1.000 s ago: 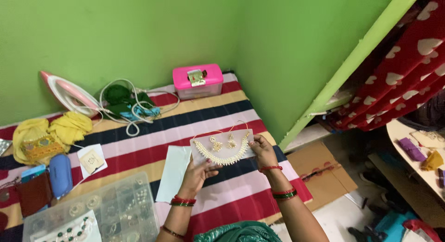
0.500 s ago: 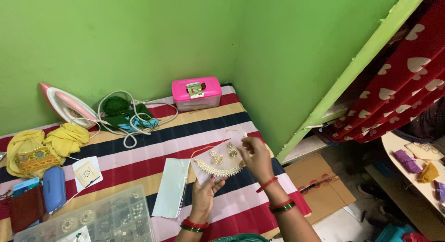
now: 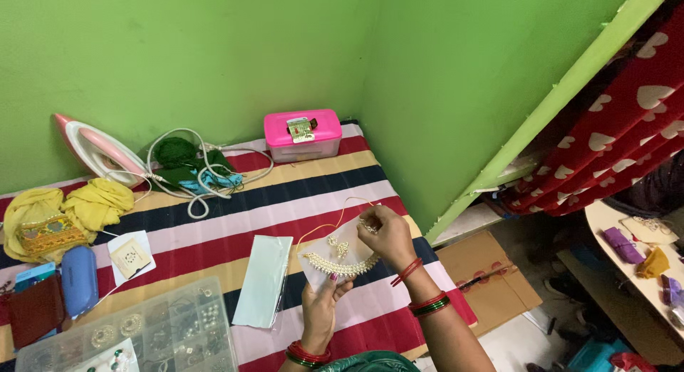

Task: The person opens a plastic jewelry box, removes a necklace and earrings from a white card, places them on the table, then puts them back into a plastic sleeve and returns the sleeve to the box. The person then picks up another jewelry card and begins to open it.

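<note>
Pearly necklace, glossy plastic box

One pink box, one iron, one necklace card, perhaps two earrings.

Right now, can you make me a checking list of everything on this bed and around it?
Surface: striped bedsheet, red, pink, black and yellow.
Job's things: white card carrying a pearl necklace and earrings.
Clutter: pink box, clear organiser box, pale paper sheet, yellow cloth, blue case, iron.
Grippers: left hand holds the card's bottom edge; right hand pinches its top right corner.
Cables: white cord coiled by the iron.
Surroundings: green walls, red heart curtain, cardboard on the floor.
</note>
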